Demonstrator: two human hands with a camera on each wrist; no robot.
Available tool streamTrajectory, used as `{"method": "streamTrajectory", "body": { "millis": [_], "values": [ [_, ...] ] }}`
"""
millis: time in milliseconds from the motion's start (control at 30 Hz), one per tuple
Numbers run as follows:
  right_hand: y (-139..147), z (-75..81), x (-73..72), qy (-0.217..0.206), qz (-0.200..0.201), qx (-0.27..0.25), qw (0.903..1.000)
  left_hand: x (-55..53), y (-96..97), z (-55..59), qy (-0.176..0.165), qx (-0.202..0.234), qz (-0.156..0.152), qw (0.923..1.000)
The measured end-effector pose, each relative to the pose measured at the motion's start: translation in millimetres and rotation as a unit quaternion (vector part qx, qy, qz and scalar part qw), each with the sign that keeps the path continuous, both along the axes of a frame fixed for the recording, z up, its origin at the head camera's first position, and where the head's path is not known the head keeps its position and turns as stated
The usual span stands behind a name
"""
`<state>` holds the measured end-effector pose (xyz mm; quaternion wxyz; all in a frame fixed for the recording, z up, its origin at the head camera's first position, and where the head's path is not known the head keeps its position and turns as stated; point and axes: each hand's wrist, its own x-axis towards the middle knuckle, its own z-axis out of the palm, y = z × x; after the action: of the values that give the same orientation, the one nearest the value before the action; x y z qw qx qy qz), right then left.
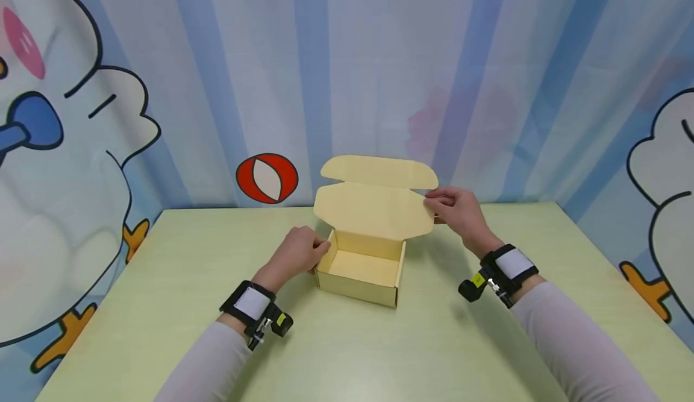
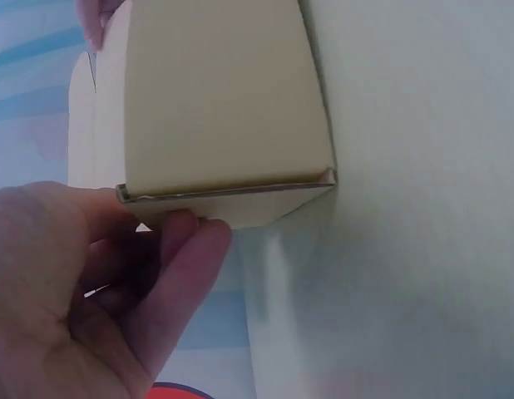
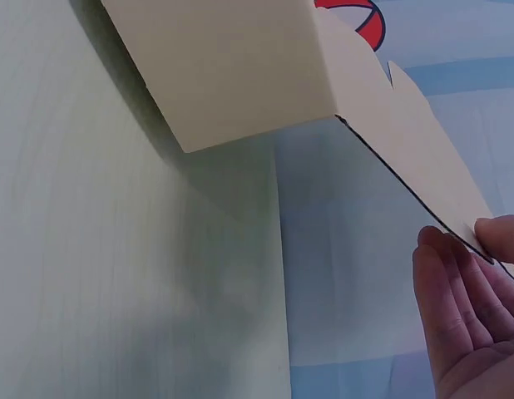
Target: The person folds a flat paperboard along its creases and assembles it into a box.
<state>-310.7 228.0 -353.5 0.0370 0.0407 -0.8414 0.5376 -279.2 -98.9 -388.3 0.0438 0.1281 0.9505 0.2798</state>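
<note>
A small pale cardboard box (image 1: 356,287) stands on the table, its hinged lid (image 1: 374,209) raised and a rounded tuck flap (image 1: 379,171) at the lid's far edge. My left hand (image 1: 299,250) grips the box's left side wall near the rim, and in the left wrist view its fingertips (image 2: 209,241) lie against that wall. At the lid's right edge my right hand (image 1: 456,210) pinches the cardboard between thumb and fingers, seen closely in the right wrist view with the lid (image 3: 407,150) slanting up from the box. Inside the box only bare cardboard shows.
The pale green table (image 1: 206,305) reaches back to a striped blue curtain (image 1: 368,76) printed with cartoon figures and a red-and-white ball (image 1: 267,178). A wrist camera (image 1: 282,323) is strapped to the left wrist, another camera (image 1: 470,290) to the right.
</note>
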Motion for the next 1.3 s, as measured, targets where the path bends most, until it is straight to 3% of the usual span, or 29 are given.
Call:
{"method": "streamTrajectory", "body": {
  "millis": [300, 533, 700, 867, 1100, 1300],
  "values": [
    [-2, -19.0, 0.9, -0.022, -0.004, -0.017, 0.9996, 9.3, 7.9, -5.3, 0.018, 0.036, 0.026, 0.9989],
    [-3, -29.1, 1.1, -0.056, -0.006, -0.058, 0.9967, 12.6, 14.8, -7.6, 0.045, 0.069, 0.031, 0.9961],
    [-12, -36.0, 3.2, -0.088, -0.009, -0.077, 0.993, 14.5, 20.3, -9.2, 0.024, 0.106, 0.045, 0.993],
    [-22, -42.5, 12.3, -0.112, 0.013, -0.066, 0.9914, 13.3, 23.0, -13.3, 0.008, 0.12, 0.062, 0.9909],
    [-25, -43.4, 26.3, -0.125, 0.049, -0.044, 0.9899, 12.9, 23.1, -12.2, -0.024, 0.133, 0.065, 0.9887],
    [-31, -44.2, 32.1, -0.119, 0.054, -0.022, 0.9912, 12.5, 22.7, -12.5, -0.036, 0.135, 0.069, 0.9878]
  ]
}}
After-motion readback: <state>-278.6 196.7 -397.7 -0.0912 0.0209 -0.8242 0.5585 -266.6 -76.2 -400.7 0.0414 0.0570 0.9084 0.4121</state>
